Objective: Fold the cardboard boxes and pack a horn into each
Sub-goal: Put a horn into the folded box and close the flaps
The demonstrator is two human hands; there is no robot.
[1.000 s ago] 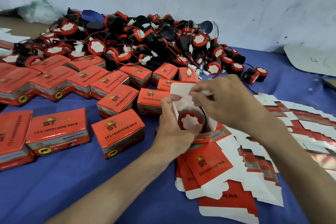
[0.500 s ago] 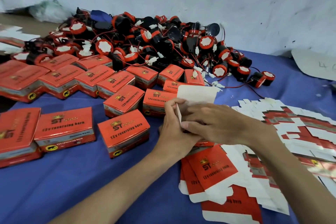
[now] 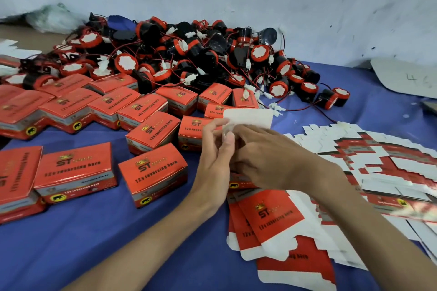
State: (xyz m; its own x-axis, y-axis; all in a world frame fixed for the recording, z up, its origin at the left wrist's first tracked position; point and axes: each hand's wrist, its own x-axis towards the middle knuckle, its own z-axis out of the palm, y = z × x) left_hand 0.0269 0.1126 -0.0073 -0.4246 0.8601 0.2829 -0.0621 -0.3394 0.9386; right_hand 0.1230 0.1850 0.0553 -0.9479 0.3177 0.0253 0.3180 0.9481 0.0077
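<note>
You hold one box (image 3: pixel 238 183) in the middle of the bench (image 3: pixel 94 243), a bit nearer the front edge than the back. The box is red on the outside with a small black animal on a yellow spot low on its side. Its big lid flap (image 3: pixel 248 117) stands straight up, and the inside of the flap is plain white.

Your left hand (image 3: pixel 215 156) holds the left side of the box, with the fingers (image 3: pixel 228 139) curled up around it. Your right hand (image 3: pixel 267 160) lies over the open top, fingers bent down onto the box. Their tips meet your left fingers. Your hands hide what is inside.

A big pile of horns (image 3: pixel 189 54) lies along the back edge. They are round, black and red, with white faces and thin red wires. Closed boxes (image 3: pixel 78 172) sit in rows on the left side, red with the words "12v reversing horn". Flat boxes (image 3: pixel 272 217), red and white, lie spread out toward the right edge and the front edge, partly under your right arm.
</note>
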